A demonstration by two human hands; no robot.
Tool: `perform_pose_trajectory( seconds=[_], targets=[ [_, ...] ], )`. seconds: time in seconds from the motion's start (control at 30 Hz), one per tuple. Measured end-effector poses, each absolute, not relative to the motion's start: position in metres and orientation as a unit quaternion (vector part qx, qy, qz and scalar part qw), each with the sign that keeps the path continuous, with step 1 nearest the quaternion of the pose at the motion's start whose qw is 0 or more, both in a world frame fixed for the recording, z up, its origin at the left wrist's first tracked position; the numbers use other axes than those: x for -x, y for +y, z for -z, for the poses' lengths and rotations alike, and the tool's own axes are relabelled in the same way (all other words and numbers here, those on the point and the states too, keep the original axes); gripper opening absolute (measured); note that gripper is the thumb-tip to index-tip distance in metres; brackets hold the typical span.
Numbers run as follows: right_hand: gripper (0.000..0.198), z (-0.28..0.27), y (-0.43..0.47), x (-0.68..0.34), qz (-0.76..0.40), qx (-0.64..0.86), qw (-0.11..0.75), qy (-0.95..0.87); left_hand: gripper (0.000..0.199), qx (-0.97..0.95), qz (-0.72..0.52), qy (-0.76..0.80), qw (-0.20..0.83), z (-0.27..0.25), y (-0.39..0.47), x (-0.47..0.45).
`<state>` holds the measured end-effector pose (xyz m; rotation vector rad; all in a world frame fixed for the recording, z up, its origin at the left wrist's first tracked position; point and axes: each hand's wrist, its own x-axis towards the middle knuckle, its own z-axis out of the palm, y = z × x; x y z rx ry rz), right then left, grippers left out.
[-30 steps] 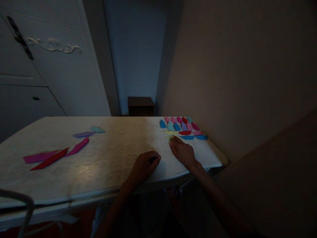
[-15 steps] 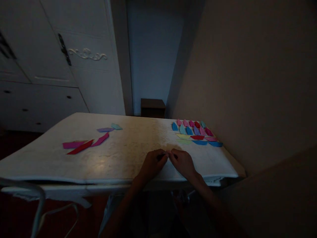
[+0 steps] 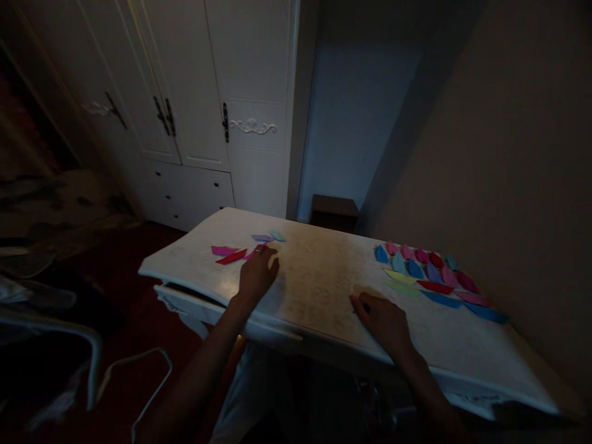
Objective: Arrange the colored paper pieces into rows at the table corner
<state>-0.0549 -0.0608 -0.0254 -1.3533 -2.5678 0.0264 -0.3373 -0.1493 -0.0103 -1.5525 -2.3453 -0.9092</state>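
My left hand [image 3: 258, 271] reaches over the left part of the white table, thumb apart from the stretched fingers, nothing visibly gripped. Its fingertips cover part of a magenta folded paper piece [image 3: 250, 254]. Beside that lie a red folded paper strip [image 3: 231, 256] and another magenta piece [image 3: 222, 251]. A purple piece [image 3: 261, 238] and a light teal piece [image 3: 278, 236] lie just beyond the fingers. Near the table's front edge, my right hand [image 3: 386, 320] is closed with thumb and fingers pinched; whatever is between them is too dark to make out.
Rows of small folded paper boats [image 3: 415, 269] stand at the table's right, with flat folded pieces [image 3: 441, 298] in front of them. A wall [image 3: 518, 185] borders that side. A white wardrobe [image 3: 259, 80] and a low brown cabinet [image 3: 335, 206] are behind the table [image 3: 319, 277].
My hands, together half a second ago, have parted. The left has moved left to the magenta paper; the right stays near the front edge. My view has turned left.
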Motion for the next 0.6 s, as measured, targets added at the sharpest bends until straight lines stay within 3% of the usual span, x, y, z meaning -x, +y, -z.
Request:
perform_pose_trajectory(
  seconds=[0.23, 0.4, 0.6],
  targets=[
    [0.042, 0.025, -0.062, 0.055, -0.018, 0.462, 0.123, -0.878, 0.04, 0.445, 0.088, -0.889, 0.065, -0.011, -0.152, 0.381],
    [0.041, 0.026, -0.062, 0.054, -0.008, 0.454, 0.125, -0.882, 0.038, 0.461, 0.088, -0.882, 0.041, -0.008, -0.148, 0.386],
    [0.04, 0.027, -0.062, 0.052, -0.016, 0.447, 0.135, -0.884, 0.03, 0.514, 0.155, -0.839, 0.083, 0.002, -0.152, 0.379]
  ],
)
